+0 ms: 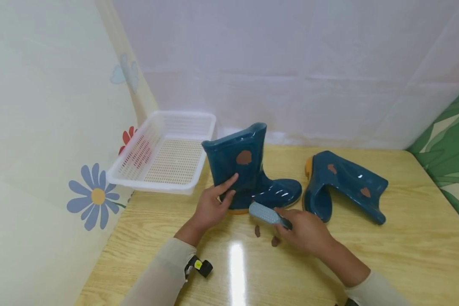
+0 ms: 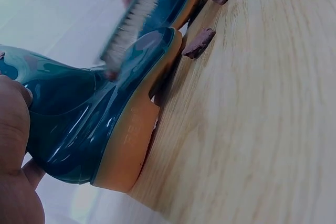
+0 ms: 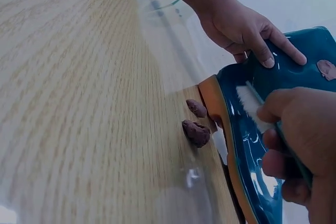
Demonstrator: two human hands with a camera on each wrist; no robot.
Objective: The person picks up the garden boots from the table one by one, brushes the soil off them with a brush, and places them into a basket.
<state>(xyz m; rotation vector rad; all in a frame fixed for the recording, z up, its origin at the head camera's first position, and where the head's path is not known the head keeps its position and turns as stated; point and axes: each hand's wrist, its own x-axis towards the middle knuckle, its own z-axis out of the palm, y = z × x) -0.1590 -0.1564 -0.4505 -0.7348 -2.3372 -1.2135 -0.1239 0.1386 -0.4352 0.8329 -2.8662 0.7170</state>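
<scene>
Our right grip [image 1: 306, 231] clasps the brush [image 1: 265, 213], bristles [image 2: 135, 24] facing the upright boot [image 1: 227, 163], whose toe [image 1: 290, 189] points right, while our left grip [image 1: 210, 207] holds its ankle [image 1: 250, 187].

Wht basket [image 1: 153, 185], back L of tbl [image 1: 149, 229]

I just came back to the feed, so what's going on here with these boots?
A person's left hand grips the upright boot, while the right hand holds a brush by the boot's foot, bristles toward it. One brown patch shows on the shaft. The other boot lies on its side to the right, with two brown patches in view. Two brown lumps lie on the table in front of the upright boot, and a white basket sits to the left.
</scene>
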